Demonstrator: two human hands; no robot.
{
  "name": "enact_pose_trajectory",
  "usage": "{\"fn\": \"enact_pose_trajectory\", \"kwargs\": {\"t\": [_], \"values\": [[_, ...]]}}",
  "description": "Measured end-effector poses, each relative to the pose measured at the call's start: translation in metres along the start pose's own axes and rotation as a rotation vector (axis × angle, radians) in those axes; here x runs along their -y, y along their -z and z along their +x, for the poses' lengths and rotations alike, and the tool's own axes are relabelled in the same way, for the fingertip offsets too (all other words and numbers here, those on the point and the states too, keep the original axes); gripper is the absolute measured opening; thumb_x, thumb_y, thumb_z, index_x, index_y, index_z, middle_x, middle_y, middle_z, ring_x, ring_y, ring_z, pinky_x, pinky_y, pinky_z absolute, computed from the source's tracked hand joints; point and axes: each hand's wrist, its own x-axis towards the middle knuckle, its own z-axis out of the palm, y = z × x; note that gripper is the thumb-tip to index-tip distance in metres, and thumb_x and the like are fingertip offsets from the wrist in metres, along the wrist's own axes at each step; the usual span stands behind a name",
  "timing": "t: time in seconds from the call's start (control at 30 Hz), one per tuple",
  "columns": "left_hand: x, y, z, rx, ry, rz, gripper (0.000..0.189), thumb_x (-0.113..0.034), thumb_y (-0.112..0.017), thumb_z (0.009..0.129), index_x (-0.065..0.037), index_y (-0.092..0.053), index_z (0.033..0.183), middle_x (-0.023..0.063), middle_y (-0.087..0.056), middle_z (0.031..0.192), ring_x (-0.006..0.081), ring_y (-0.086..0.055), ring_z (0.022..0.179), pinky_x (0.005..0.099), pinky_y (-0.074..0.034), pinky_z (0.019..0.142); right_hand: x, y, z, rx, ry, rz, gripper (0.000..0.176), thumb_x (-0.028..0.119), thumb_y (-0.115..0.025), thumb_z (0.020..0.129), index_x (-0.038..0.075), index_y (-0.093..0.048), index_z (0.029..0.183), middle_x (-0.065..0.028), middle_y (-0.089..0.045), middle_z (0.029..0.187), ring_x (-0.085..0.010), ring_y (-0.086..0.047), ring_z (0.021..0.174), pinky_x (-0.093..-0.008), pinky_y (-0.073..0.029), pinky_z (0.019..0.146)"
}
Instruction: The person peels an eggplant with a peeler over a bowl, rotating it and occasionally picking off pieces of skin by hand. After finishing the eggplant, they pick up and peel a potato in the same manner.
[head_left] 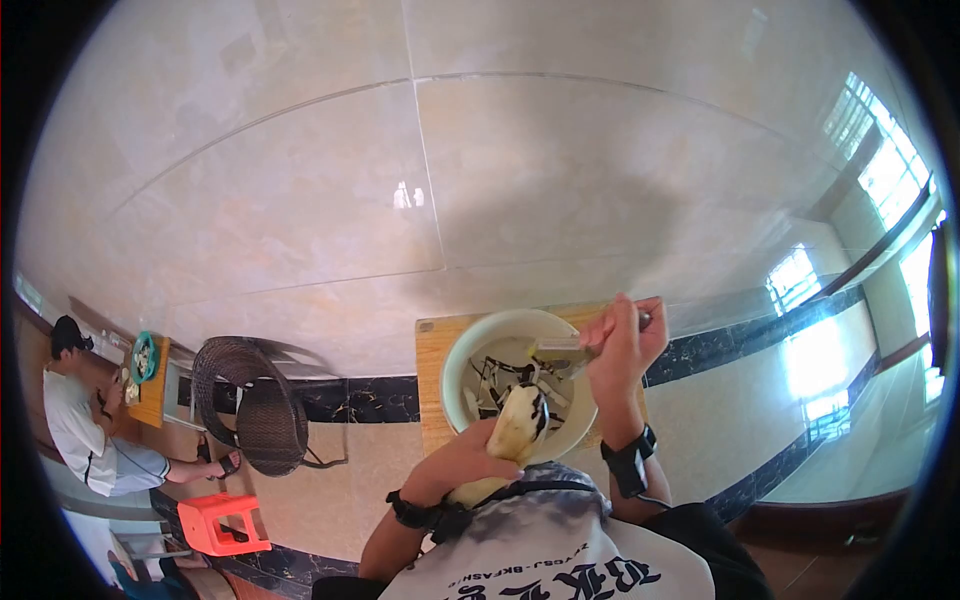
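Observation:
A long, pale, mostly peeled vegetable (517,425) lies in my left hand (467,462), its upper end tilted over a basin. Dark patches of skin remain near that end; its exact kind is not clear. My right hand (625,345) is closed around the handle of a knife (562,346), whose pale blade points left above the basin. The blade is apart from the vegetable. Beneath both, the round, pale green basin (455,365) holds several dark and whitish strips of peel (488,377).
The basin stands on a wooden table (431,345) against the tiled wall (540,180). To the left are a dark wicker chair (270,425) and a red plastic stool (205,525). A person (80,425) sits farther left by another table with a teal basin (146,357).

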Motion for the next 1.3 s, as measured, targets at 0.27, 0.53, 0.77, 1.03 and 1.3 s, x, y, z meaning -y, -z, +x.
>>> {"fn": "enact_pose_trajectory", "kwargs": {"t": [0.27,0.53,0.77,1.03,1.3], "values": [[-0.009,0.013,0.005,-0.178,0.101,-0.162,0.055,-0.009,-0.08,0.08,0.002,-0.06,0.129,0.0089,-0.07,0.106,0.0171,-0.07,0.087,0.0318,-0.059,0.075,0.021,0.008,-0.018,0.057,-0.15,0.122,0.02,0.001,-0.055,0.103,0.008,-0.039,0.092,-0.0051,-0.048,0.061,-0.0139,-0.048,0.046,-0.0327,-0.046,0.043],[-0.02,0.009,0.015,-0.164,0.111,-0.194,0.054,-0.008,-0.079,0.08,0.001,-0.061,0.13,0.0076,-0.068,0.108,0.0159,-0.068,0.089,0.0325,-0.059,0.074,0.007,0.0,-0.054,0.125,-0.186,0.048,0.019,0.0,-0.053,0.105,0.005,-0.038,0.096,-0.0058,-0.05,0.061,-0.0134,-0.051,0.047,-0.031,-0.048,0.044],[-0.023,0.003,0.011,-0.194,0.114,-0.222,0.053,-0.005,-0.076,0.081,0.002,-0.06,0.13,0.0092,-0.068,0.108,0.0171,-0.069,0.086,0.0321,-0.06,0.07,0.009,-0.006,-0.058,0.154,-0.056,-0.031,0.017,0.0,-0.052,0.106,0.004,-0.038,0.097,-0.0057,-0.052,0.06,-0.0122,-0.053,0.048,-0.0294,-0.05,0.046],[-0.02,0.01,0.01,-0.204,0.097,-0.187,0.053,-0.005,-0.077,0.08,0.001,-0.061,0.13,0.0077,-0.07,0.103,0.0154,-0.07,0.082,0.0314,-0.059,0.071,0.009,-0.011,-0.057,0.196,-0.05,0.002,0.017,0.0,-0.052,0.106,0.004,-0.037,0.097,-0.0059,-0.052,0.061,-0.0123,-0.054,0.048,-0.0287,-0.049,0.046],[-0.023,0.006,0.006,-0.152,0.13,-0.187,0.053,-0.009,-0.079,0.078,0.001,-0.063,0.128,0.0088,-0.07,0.108,0.0158,-0.068,0.091,0.0314,-0.058,0.079,0.014,-0.01,-0.051,0.165,0.001,-0.022,0.019,0.001,-0.053,0.106,0.004,-0.037,0.096,-0.0056,-0.052,0.061,-0.0125,-0.053,0.048,-0.0296,-0.049,0.046]]}}
